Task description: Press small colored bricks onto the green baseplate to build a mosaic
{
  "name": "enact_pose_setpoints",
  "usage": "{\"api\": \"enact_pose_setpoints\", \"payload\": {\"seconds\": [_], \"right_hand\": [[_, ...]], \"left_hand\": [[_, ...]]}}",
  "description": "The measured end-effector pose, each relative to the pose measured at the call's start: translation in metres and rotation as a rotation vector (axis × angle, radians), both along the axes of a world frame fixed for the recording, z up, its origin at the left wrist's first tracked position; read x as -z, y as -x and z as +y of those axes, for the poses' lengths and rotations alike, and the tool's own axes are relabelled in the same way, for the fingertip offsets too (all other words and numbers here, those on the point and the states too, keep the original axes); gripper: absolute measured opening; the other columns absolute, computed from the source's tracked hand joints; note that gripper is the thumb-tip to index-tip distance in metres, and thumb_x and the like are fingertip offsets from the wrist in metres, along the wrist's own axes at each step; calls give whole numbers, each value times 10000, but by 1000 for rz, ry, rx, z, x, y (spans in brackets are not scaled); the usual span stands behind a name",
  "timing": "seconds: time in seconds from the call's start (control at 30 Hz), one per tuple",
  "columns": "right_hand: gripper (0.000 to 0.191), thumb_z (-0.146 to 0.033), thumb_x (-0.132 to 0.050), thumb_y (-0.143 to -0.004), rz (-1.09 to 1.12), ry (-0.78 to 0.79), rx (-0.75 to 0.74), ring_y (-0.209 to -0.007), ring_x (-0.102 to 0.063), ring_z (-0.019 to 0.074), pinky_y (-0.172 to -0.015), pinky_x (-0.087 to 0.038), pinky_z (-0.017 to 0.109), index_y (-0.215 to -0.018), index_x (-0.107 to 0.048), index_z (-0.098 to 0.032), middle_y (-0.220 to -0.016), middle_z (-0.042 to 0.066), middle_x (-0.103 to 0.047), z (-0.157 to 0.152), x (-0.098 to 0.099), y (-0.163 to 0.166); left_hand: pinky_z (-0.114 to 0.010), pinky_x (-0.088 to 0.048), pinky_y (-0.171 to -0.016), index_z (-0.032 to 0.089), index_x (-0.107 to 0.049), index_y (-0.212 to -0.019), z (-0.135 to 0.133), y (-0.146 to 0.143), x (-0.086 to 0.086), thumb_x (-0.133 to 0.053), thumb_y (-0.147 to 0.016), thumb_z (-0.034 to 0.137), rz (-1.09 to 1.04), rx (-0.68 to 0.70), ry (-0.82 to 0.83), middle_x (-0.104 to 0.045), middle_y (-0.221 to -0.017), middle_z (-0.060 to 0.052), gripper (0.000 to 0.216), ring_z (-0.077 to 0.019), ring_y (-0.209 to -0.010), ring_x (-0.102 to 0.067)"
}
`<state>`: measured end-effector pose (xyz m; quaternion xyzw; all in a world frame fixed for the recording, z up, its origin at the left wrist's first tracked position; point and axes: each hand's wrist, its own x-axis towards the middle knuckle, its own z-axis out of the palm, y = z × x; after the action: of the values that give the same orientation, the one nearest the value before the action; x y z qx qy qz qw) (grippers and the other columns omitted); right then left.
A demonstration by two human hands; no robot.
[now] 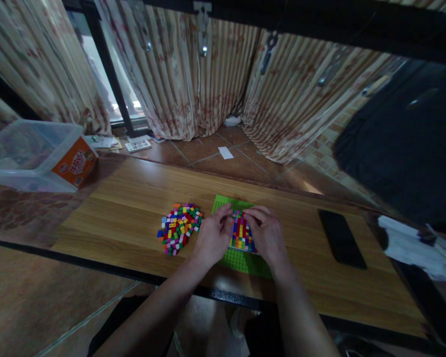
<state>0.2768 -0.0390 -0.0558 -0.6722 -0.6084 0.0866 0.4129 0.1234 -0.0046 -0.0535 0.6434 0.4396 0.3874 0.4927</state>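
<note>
A green studded baseplate (pixel 247 264) lies on the wooden table. On its middle sits a block of small toy bricks (pixel 241 233) in red, yellow, blue, purple and other colours. My left hand (pixel 214 235) is at the left side of these bricks, its fingers curled and closed near the upper left corner. From the right, my right hand (pixel 266 234) reaches in with thumb and forefinger pinched at the upper right of the bricks. Anything held in either hand is too small or hidden to make out. A pile of loose bricks (pixel 180 225) lies left of the baseplate.
A black phone (pixel 342 238) lies on the right part of the table (pixel 126 208). A clear plastic box (pixel 29 153) with an orange label stands at the far left. White papers (pixel 419 243) are at the right end. Curtains (pixel 193 79) hang beyond the table.
</note>
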Motion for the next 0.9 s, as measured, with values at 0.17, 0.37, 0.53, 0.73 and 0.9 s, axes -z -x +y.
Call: {"api": "enact_pose_setpoints", "payload": {"seconds": [0.17,0.37,0.53,0.73,0.9], "right_hand": [[220,-287,-558,-912,32,17,1,-917,-635,233,-877,-488,397,-898,-768,-222,-938,69,-722,2,1,-1],[219,-294,-562,-894,83,47,0,-905,-640,235,-865,-489,397,-866,-768,-226,-908,63,-729,3,0,-1],[220,-304,-565,-879,104,67,-6,-891,-647,233,-851,-489,390,-858,-772,-235,-899,56,-733,4,-1,-1],[209,-307,-576,-857,170,88,-14,-835,-662,216,-833,-501,380,-852,-776,-246,-877,43,-741,6,0,-1],[246,-368,-624,-836,292,87,11,-904,-691,231,-858,-526,399,-982,-764,-226,-980,65,-758,3,4,-4]], "left_hand": [[-356,-534,-1026,145,-630,-1237,-3,1,-1,-514,-904,133,84,-6,-60,-719,-1221,-116,352,-201,-1114,-692],[-365,-535,-1022,154,-629,-1242,-3,0,-4,-506,-900,116,132,-7,-88,-728,-1208,-105,365,-205,-1107,-697],[-393,-523,-1033,137,-621,-1259,-4,0,-6,-500,-900,116,147,-5,-84,-726,-1209,-117,379,-221,-1111,-693],[-394,-542,-1000,145,-615,-1263,-5,1,-5,-498,-901,128,154,1,-97,-728,-1203,-121,380,-226,-1083,-705],[-375,-571,-923,142,-575,-1301,4,7,-1,-506,-908,145,152,-11,-126,-749,-1142,-112,399,-220,-1032,-716]]}}
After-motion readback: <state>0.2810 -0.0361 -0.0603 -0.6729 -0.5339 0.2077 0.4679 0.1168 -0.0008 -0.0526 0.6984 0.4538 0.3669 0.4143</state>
